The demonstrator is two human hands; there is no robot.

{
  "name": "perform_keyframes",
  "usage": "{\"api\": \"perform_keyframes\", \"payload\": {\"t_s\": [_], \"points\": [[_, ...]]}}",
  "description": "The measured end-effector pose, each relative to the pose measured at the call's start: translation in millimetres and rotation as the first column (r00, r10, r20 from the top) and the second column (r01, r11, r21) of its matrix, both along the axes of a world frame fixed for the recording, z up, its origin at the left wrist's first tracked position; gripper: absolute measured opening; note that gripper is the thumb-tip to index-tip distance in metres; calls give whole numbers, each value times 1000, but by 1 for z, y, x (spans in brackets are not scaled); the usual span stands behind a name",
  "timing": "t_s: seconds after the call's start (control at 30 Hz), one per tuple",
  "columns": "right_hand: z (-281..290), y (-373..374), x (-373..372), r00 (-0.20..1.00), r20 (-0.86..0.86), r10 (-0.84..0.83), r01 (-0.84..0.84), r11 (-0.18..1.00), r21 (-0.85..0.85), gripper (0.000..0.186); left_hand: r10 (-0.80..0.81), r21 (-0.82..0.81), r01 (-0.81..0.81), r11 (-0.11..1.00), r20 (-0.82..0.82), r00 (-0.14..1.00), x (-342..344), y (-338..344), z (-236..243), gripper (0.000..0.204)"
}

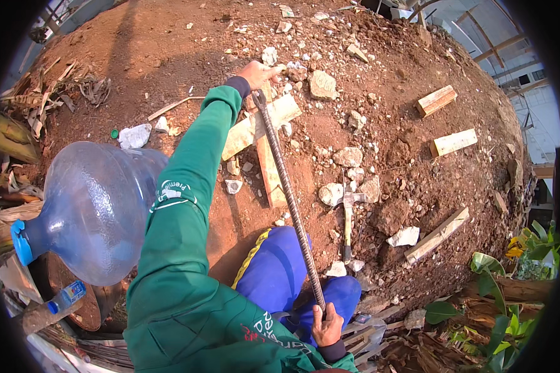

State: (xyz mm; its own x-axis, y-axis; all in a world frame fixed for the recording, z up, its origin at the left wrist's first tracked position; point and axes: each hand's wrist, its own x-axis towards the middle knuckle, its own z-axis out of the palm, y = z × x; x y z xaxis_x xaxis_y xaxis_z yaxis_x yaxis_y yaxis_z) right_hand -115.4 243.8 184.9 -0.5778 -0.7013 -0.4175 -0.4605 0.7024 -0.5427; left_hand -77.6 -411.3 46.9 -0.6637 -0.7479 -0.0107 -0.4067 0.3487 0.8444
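My right hand (326, 326), low in the view, is closed round the lower end of a ribbed steel bar (286, 186). The bar slants up and left across the middle, and its far end lies just below my left hand (257, 74). That hand is stretched far forward with its fingers drawn together; whatever they may hold is too small to make out. Beneath the bar, a short pale board (239, 138) crosses a longer wooden plank (269, 165) on the soil. To the right of the bar, a hammer (347, 227) rests with its head among stones.
A large clear blue water jug (99, 211) lies at left, near a small plastic bottle (66, 296). Wood blocks (437, 101) (454, 142) and a wood strip (437, 235) lie right. Stones (323, 85) litter the reddish soil; green plants (498, 298) grow lower right.
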Motion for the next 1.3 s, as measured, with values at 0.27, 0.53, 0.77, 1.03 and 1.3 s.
{"api": "perform_keyframes", "payload": {"t_s": [0.27, 0.53, 0.77, 1.03, 1.3], "points": [[-49, -37, -76, 944, -290, 154, -175, 983, -46, 34, 460, -512, -231, 827, 381, 802, 31, -19, -74, 36], [-55, -50, -97, 949, -247, 193, -188, 981, 46, 40, 538, -415, -406, 814, 274, 797, 22, -4, -62, 32], [-72, -56, -120, 967, 207, 147, -193, 956, 221, 32, 519, -423, -399, 814, 218, 827, 27, -1, -61, 29], [-135, -40, -124, 982, 81, 172, -190, 897, 399, 25, 525, -475, -365, 801, 263, 809, 26, -8, -69, 28], [-142, -46, -119, 980, 86, 180, -199, 867, 457, 22, 554, -472, -425, 772, 174, 814, 21, -4, -61, 30]]}}
